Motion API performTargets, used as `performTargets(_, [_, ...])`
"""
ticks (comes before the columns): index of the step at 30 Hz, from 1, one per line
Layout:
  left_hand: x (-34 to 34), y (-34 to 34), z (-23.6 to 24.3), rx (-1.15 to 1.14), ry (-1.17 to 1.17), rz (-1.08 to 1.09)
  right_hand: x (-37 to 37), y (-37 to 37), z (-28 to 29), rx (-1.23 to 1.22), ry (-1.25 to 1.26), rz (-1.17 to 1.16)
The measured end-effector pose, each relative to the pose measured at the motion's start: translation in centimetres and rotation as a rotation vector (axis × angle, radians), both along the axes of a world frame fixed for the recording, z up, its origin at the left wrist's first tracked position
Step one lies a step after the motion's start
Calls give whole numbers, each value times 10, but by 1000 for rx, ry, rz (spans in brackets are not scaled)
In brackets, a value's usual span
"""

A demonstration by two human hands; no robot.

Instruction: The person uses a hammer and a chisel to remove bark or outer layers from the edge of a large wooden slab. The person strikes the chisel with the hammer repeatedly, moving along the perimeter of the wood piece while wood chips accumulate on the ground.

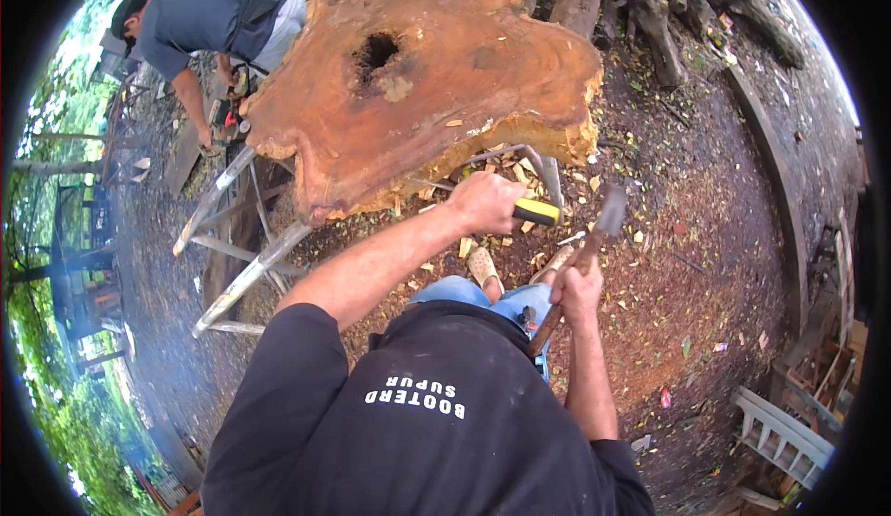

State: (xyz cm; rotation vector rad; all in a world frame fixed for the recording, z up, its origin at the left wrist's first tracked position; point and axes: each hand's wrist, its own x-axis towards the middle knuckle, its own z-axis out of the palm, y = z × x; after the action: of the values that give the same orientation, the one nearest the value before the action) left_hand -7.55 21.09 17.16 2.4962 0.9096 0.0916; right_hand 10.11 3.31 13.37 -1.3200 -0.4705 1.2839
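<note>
My left hand (pixel 485 200) is closed round a chisel with a yellow-and-black handle (pixel 536 211), its metal end against the rough lower edge of a large reddish wood slab (pixel 436 70). The slab has a dark hole near its middle and sits on metal trestles (pixel 260 275). My right hand (pixel 578 286) grips the wooden shaft of a hammer (pixel 605 214), whose metal head is raised a little right of the chisel's handle, apart from it. Pale wood chips (pixel 467 246) lie scattered on the ground below the slab's edge, around my sandalled feet.
A co-worker (pixel 200 24) bends at the upper left, hands on a red-and-black power tool (pixel 229 119). Logs and roots (pixel 664 43) lie at the upper right. A long plank (pixel 784 200) runs down the right side, and a metal ladder (pixel 780 437) lies at the lower right.
</note>
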Motion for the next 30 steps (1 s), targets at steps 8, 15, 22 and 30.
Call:
performTargets(8, [10, 3, 6, 54, -2, -52, 10, 6, 20, -21, -57, -45])
performTargets(15, [9, 5, 2, 21, 14, -70, -2, -5, 18, -29, -44, -2])
performTargets(22, [8, 6, 9, 66, -89, -95, -29, -17, -4, 30, -118, -37])
performTargets(30, [3, 9, 1, 108, -67, -93, -22, -12, -8, 81, -46, -172])
